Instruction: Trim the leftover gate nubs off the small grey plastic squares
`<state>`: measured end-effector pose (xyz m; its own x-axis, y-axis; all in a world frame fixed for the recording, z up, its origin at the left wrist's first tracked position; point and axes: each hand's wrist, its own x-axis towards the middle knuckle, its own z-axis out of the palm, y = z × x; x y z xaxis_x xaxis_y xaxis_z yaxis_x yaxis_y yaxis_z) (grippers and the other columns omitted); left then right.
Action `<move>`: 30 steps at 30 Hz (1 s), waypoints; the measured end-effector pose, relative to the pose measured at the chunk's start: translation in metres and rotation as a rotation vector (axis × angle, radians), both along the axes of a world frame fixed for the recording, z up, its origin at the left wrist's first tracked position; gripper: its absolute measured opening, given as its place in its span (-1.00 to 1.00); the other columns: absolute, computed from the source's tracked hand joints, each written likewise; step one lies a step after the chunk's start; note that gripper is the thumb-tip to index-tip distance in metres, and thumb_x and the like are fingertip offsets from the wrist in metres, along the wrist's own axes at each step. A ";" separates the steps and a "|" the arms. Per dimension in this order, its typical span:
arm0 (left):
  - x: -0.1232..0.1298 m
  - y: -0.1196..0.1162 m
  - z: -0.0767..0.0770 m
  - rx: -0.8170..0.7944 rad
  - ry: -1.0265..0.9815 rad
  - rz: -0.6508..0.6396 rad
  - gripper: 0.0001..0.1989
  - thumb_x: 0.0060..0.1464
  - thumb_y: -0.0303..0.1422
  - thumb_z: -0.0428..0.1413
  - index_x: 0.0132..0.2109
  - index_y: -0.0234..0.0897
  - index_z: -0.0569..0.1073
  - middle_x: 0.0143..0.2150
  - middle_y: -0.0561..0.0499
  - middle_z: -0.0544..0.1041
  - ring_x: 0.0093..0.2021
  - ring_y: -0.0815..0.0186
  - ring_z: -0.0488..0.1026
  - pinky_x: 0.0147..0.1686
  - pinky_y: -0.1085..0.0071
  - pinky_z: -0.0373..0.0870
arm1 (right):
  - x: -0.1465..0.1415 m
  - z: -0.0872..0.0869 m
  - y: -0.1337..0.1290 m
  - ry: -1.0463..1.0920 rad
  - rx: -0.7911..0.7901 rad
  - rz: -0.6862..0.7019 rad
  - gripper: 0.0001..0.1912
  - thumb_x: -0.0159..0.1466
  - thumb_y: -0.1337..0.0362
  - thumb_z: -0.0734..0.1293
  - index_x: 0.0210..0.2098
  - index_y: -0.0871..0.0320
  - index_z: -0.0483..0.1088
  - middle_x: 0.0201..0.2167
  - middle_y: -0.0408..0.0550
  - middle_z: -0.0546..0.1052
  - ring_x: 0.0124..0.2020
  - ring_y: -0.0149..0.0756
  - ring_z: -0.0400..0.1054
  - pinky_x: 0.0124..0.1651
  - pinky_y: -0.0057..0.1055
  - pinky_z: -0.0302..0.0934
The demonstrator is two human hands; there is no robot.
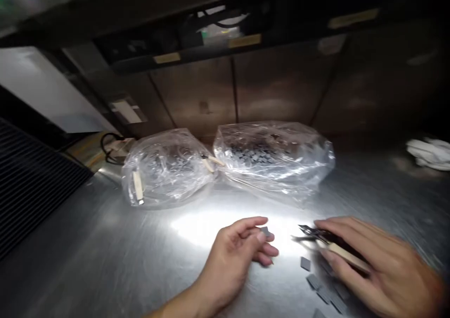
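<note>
Between thumb and fingers, my left hand (pixel 237 252) pinches a small grey square piece (pixel 265 231) just above the metal table. My right hand (pixel 383 266) is wrapped round a pair of nippers (pixel 346 256) with pale handles. Their dark, pointed jaws are parted and face left, apart from the piece in my left hand. Below the jaws lies a single grey square (pixel 305 263). Several more grey pieces (pixel 324 293) are scattered beside and partly under my right hand, which hides some of them.
Two clear plastic bags, a left one (pixel 168 186) and a right one (pixel 298 172), hold many small grey pieces at the back. A pale-handled tool (pixel 138 185) lies at the left bag. A white cloth (pixel 431 154) is far right; a ribbed dark panel (pixel 35 186) stands left.
</note>
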<state>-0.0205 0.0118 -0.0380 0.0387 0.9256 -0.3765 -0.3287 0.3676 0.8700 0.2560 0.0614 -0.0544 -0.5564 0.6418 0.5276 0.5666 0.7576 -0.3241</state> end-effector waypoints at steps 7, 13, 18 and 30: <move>-0.002 -0.005 0.017 -0.014 0.079 -0.032 -0.64 0.11 -0.19 0.39 -0.04 -0.34 0.64 -0.25 -0.12 0.73 -0.33 0.29 0.64 -0.27 0.40 0.54 | -0.023 0.021 -0.010 -0.058 0.035 0.030 -0.61 0.38 0.28 0.32 0.18 0.16 0.41 -0.06 0.07 0.59 -0.12 -0.10 0.51 -0.10 -0.17 0.41; -0.003 -0.003 0.014 -0.013 0.102 -0.066 -0.64 0.11 -0.23 0.39 -0.01 -0.32 0.62 -0.26 -0.11 0.73 -0.32 0.29 0.64 -0.26 0.40 0.54 | -0.026 0.025 -0.016 -0.052 0.027 0.057 -0.63 0.38 0.33 0.30 0.17 0.16 0.42 -0.08 0.05 0.61 -0.13 -0.11 0.51 -0.10 -0.18 0.38; -0.005 -0.006 0.013 -0.020 0.120 -0.076 -0.68 0.11 -0.25 0.39 -0.02 -0.30 0.65 -0.25 -0.10 0.72 -0.32 0.32 0.64 -0.22 0.41 0.54 | -0.025 0.024 -0.016 -0.057 0.049 0.069 -0.62 0.39 0.32 0.32 0.19 0.16 0.40 -0.04 0.04 0.60 -0.08 -0.10 0.51 -0.04 -0.17 0.36; -0.001 -0.005 0.020 -0.002 0.091 -0.042 -0.74 -0.05 -0.32 0.48 -0.24 -0.30 0.62 -0.49 0.10 0.57 -0.44 0.42 0.52 -0.32 0.48 0.51 | -0.023 0.024 -0.014 -0.038 0.050 0.084 -0.60 0.37 0.34 0.33 0.19 0.16 0.41 -0.04 0.05 0.60 -0.07 -0.07 0.51 -0.05 -0.13 0.38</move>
